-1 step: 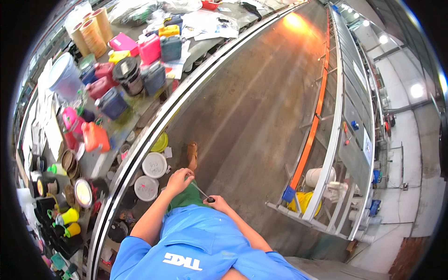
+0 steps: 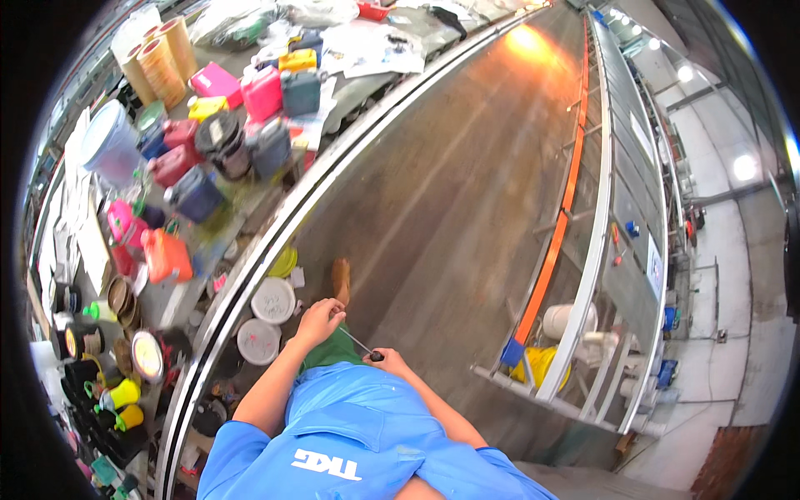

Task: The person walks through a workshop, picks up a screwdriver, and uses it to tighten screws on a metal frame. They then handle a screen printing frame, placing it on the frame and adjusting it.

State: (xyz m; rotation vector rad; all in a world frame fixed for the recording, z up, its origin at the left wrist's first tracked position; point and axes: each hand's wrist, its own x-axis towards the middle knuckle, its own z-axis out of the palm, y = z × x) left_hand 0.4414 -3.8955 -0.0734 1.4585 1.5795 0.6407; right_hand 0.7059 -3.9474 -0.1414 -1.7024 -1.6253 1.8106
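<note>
In front of my waist, my right hand [image 2: 390, 362] is closed around the black handle of what looks like a screwdriver [image 2: 357, 342]. Its thin metal shaft slants up and left toward my other hand. My left hand [image 2: 317, 323] is closed, fingers curled together near the shaft's tip. Whether these fingers pinch the tip or some small thing is hidden. Both hands hang over my green trousers [image 2: 332, 350], beside the long table's metal rail [image 2: 254, 262]. White-lidded buckets [image 2: 273, 300] stand on the floor left of my left hand.
On the left table stand coloured jugs [image 2: 262, 92], an orange jug [image 2: 167, 254], a black bucket [image 2: 223, 137], a clear tub [image 2: 111, 142] and large rolls [image 2: 162, 71]. Across the brown aisle floor [image 2: 433, 217] runs another long table with an orange strip [image 2: 550, 275]. A yellow container [image 2: 542, 365] sits under its near end.
The view has shifted very slightly, so the left table's items sit a little further left. My hands and the tool keep nearly the same pose.
</note>
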